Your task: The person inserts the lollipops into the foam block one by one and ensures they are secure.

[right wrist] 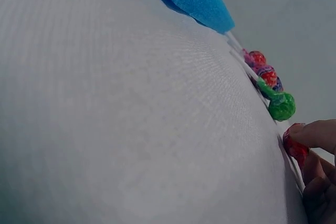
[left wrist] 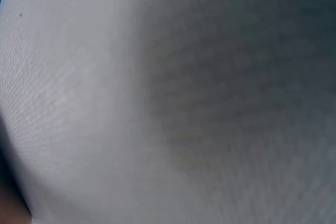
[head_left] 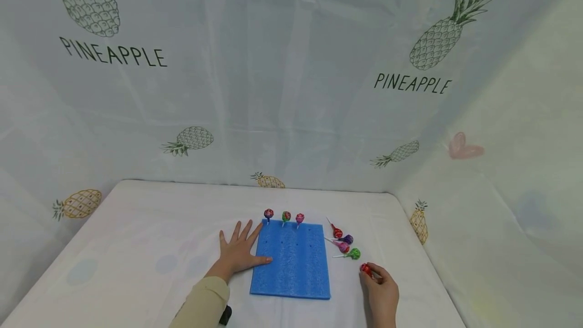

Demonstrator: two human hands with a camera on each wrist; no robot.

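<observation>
My left hand point(head_left: 239, 254) lies with its fingers spread at the left edge of a blue foam board point(head_left: 291, 267), the thumb resting on top of it. Along the board's far edge stand three lollipops on their sticks: a purple-red one point(head_left: 268, 213), a green-red one point(head_left: 286, 215) and a pink one point(head_left: 299, 218). To the right of the board, my right hand point(head_left: 382, 287) pinches a red lollipop point(right wrist: 295, 148) by its wrapped head, close to the table. The left wrist view shows mostly blurred white cloth.
Between the board and my right hand lie a red lollipop point(head_left: 337, 233), a purple one point(head_left: 348, 239), another pink one point(head_left: 343, 247) and a green one point(head_left: 355, 253). Small holes dot the board. A black object point(head_left: 225, 315) sits by the left sleeve. Pineapple-printed cloth point(head_left: 273, 90) hangs behind the table.
</observation>
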